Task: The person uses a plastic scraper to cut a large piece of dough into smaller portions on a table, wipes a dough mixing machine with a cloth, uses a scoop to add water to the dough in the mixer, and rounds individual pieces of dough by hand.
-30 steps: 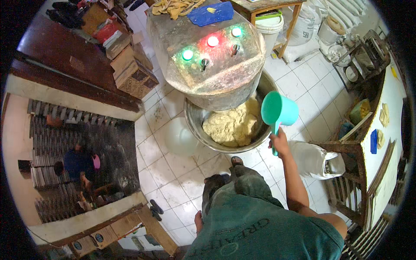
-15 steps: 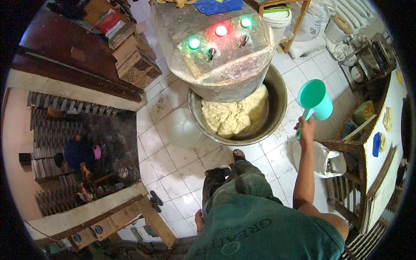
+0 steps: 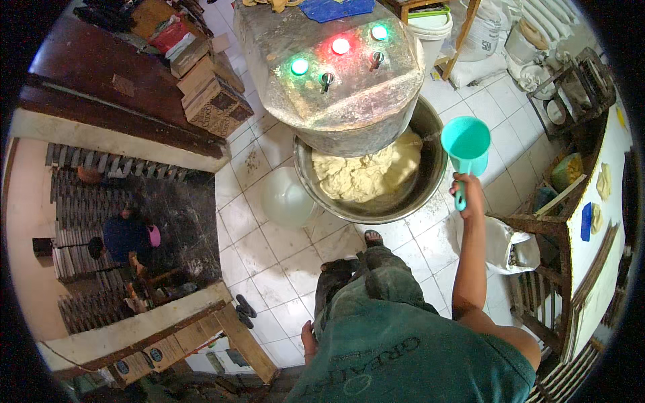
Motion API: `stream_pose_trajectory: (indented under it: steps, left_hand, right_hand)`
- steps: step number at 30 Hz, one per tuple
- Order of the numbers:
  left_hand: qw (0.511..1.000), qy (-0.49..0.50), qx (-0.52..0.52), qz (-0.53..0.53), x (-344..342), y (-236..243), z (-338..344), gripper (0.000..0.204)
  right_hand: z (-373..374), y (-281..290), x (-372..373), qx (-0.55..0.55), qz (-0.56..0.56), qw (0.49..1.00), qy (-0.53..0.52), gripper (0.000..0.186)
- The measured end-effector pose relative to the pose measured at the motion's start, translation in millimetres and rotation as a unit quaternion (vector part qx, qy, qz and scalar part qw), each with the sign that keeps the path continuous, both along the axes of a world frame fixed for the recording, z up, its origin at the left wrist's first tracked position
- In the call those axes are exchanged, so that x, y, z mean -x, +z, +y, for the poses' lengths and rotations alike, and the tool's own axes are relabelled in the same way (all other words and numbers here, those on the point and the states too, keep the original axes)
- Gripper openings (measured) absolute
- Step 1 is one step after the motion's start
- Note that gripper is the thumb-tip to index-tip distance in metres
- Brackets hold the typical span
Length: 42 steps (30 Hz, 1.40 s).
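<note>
Teal scoop (image 3: 465, 142) handle gripped in right hand (image 3: 467, 193) fingers beside the mixer bowl (image 3: 430, 176)

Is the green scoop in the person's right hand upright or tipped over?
Upright. The green scoop shows its open mouth facing up beside the metal bowl, handle in the right hand. Whether it holds anything: cannot tell.

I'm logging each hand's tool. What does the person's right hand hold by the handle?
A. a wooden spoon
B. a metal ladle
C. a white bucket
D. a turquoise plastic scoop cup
D: the right hand grips the turquoise plastic scoop cup beside the large metal mixing bowl of pale dough.
</note>
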<state>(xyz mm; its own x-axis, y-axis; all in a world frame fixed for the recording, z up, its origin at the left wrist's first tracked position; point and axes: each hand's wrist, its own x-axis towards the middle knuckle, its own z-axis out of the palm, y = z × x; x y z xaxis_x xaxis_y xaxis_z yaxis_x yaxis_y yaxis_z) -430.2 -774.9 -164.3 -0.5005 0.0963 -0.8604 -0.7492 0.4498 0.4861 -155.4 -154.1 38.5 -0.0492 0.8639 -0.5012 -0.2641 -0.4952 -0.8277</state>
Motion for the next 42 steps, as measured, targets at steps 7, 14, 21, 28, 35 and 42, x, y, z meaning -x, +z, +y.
stream_pose_trajectory:
  steps: [7, 14, 21, 28, 35, 42]
  left_hand:
    - [0.997, -0.065, 0.03, 0.041, -13, 48, 46, 0.036]
    - [0.993, -0.058, 0.014, 0.105, -19, 63, 67, 0.037]
    - [0.99, -0.1, -0.006, 0.097, -14, 37, 44, 0.04]
    - [0.997, -0.041, -0.051, 0.036, -13, 6, 10, 0.04]
    - [0.998, -0.026, -0.023, 0.055, -21, 62, 65, 0.038]
    - [0.996, -0.044, 0.0, 0.083, -17, 75, 87, 0.037]
  right_hand:
    - [1, 22, -14, -0.076, -0.013, 0.99, -0.117, 0.018]
    - [-10, -58, 0, -0.17, -0.369, 0.914, 0.013, 0.044]
    - [0, -17, 16, -0.023, -0.049, 0.999, -0.004, 0.026]
    - [11, 13, -23, -0.004, 0.139, 0.986, -0.093, 0.024]
    - [-5, 7, -26, -0.13, -0.189, 0.967, -0.112, 0.018]
    - [-23, -61, 5, -0.14, -0.369, 0.917, 0.047, 0.058]
